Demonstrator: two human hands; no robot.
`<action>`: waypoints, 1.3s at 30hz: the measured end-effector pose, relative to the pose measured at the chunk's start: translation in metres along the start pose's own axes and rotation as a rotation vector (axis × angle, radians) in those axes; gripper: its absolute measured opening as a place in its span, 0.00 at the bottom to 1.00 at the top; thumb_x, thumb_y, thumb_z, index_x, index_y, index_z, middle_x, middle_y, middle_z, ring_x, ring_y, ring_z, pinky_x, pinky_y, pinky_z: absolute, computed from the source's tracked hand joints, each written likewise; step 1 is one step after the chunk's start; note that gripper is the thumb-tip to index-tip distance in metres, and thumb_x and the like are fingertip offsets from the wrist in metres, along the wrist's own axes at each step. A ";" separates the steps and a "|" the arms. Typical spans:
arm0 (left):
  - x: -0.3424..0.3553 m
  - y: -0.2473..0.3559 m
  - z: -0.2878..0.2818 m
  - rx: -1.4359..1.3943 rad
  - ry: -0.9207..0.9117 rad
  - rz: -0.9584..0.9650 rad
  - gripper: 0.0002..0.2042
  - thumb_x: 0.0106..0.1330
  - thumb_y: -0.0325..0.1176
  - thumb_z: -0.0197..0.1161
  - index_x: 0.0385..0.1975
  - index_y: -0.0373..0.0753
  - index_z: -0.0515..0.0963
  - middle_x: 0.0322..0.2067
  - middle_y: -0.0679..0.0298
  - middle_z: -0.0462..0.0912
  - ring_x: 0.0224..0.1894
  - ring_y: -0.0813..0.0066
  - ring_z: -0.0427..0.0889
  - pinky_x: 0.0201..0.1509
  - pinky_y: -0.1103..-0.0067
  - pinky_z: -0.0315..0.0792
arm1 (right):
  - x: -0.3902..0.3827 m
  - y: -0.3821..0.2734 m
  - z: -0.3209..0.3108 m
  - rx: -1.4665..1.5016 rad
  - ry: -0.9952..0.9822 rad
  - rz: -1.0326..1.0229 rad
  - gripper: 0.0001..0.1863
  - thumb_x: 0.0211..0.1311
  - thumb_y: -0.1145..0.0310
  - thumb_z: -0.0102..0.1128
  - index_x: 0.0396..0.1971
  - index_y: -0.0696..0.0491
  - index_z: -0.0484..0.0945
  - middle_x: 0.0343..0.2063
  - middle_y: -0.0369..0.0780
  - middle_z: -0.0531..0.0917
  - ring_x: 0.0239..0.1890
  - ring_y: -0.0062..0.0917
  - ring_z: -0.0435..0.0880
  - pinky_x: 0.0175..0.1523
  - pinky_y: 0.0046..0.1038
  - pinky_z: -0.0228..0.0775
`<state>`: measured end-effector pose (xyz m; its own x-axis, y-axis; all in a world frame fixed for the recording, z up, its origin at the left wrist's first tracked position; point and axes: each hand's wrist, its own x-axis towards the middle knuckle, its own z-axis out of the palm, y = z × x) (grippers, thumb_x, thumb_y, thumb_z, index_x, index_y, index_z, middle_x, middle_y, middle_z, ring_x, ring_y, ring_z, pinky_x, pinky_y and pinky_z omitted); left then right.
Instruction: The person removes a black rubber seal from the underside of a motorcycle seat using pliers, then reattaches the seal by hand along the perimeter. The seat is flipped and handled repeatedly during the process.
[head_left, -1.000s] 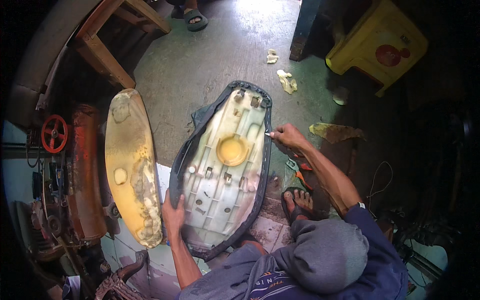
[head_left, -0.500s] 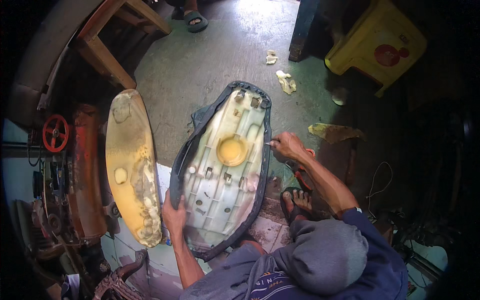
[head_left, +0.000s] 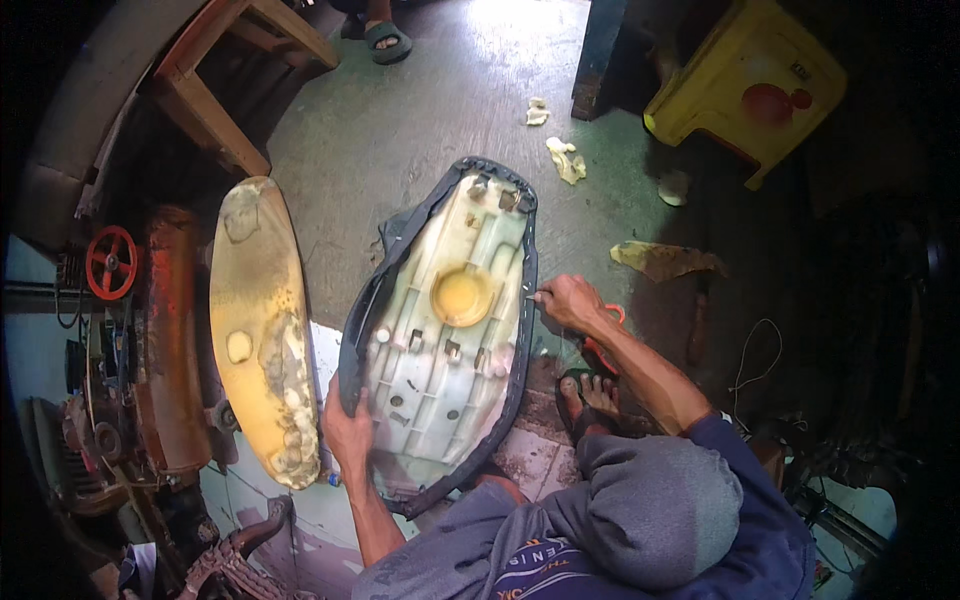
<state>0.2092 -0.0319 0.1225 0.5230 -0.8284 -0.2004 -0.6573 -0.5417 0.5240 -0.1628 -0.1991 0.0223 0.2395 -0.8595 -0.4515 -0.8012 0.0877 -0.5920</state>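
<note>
A motorcycle seat point(head_left: 440, 395) lies upside down before me, its pale plastic base showing and a dark cover point(head_left: 358, 330) folded around the rim. My left hand point(head_left: 349, 432) is closed on the near left edge of the seat, thumb over the rim. At the right edge, my right hand point(head_left: 572, 302) pinches something small and pale-tipped against the cover; its kind cannot be made out. Light marks run along the cover's right rim. An orange-handled tool point(head_left: 598, 355) shows partly beneath my right forearm, near my foot.
A worn yellow foam seat pad point(head_left: 255, 290) lies to the left, beside a rusty cylinder point(head_left: 175, 340) and a red handwheel point(head_left: 111, 263). Foam scraps point(head_left: 566, 160) lie on the floor beyond. A yellow plastic stool point(head_left: 745, 95) and a wooden frame point(head_left: 205, 110) stand farther off. Another person's sandalled foot point(head_left: 387, 42) is at the far end.
My right hand has shifted slightly nearer along the seat's right edge, still pinched. My left hand keeps its grip on the seat. The whole view has moved a little.
</note>
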 end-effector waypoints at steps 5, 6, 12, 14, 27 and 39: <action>-0.006 0.004 0.002 0.022 0.046 0.080 0.26 0.68 0.28 0.67 0.67 0.36 0.75 0.60 0.47 0.82 0.62 0.46 0.81 0.65 0.63 0.72 | -0.007 -0.026 0.023 -0.378 0.146 -0.074 0.13 0.62 0.68 0.58 0.31 0.61 0.87 0.32 0.57 0.88 0.38 0.51 0.91 0.43 0.50 0.83; -0.006 0.005 0.002 0.023 0.046 0.080 0.25 0.68 0.28 0.67 0.66 0.37 0.75 0.59 0.47 0.83 0.62 0.47 0.81 0.65 0.63 0.72 | -0.005 -0.028 0.023 -0.374 0.150 -0.072 0.12 0.61 0.69 0.58 0.31 0.60 0.87 0.31 0.56 0.88 0.36 0.51 0.91 0.42 0.49 0.83; 0.000 0.005 0.000 -0.053 0.024 0.059 0.25 0.68 0.28 0.67 0.66 0.40 0.75 0.57 0.47 0.84 0.60 0.47 0.83 0.62 0.62 0.74 | -0.011 -0.006 0.001 0.294 -0.060 0.148 0.14 0.69 0.64 0.62 0.35 0.59 0.89 0.34 0.57 0.89 0.37 0.50 0.91 0.43 0.48 0.82; -0.002 0.001 0.000 -0.069 0.017 0.052 0.25 0.68 0.28 0.67 0.66 0.39 0.75 0.57 0.47 0.84 0.60 0.47 0.83 0.62 0.62 0.74 | -0.021 -0.005 0.008 -0.006 0.018 0.016 0.14 0.69 0.63 0.61 0.35 0.58 0.89 0.35 0.57 0.89 0.36 0.49 0.91 0.44 0.48 0.82; -0.001 0.002 0.000 -0.045 0.045 0.069 0.26 0.67 0.30 0.69 0.66 0.40 0.76 0.53 0.47 0.86 0.58 0.47 0.85 0.62 0.62 0.75 | -0.026 -0.018 0.004 0.029 -0.096 0.052 0.19 0.67 0.55 0.67 0.36 0.59 0.89 0.34 0.56 0.88 0.41 0.52 0.90 0.47 0.47 0.81; -0.010 0.010 -0.001 -0.002 0.050 0.047 0.27 0.66 0.28 0.69 0.66 0.41 0.76 0.56 0.50 0.84 0.59 0.48 0.82 0.63 0.62 0.74 | -0.031 -0.021 0.012 0.277 -0.197 0.202 0.20 0.69 0.59 0.63 0.28 0.63 0.86 0.27 0.59 0.87 0.33 0.49 0.90 0.39 0.51 0.78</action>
<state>0.1977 -0.0287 0.1301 0.5183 -0.8447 -0.1337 -0.6807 -0.5022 0.5334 -0.1467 -0.1687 0.0406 0.2145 -0.7000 -0.6811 -0.6709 0.4013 -0.6236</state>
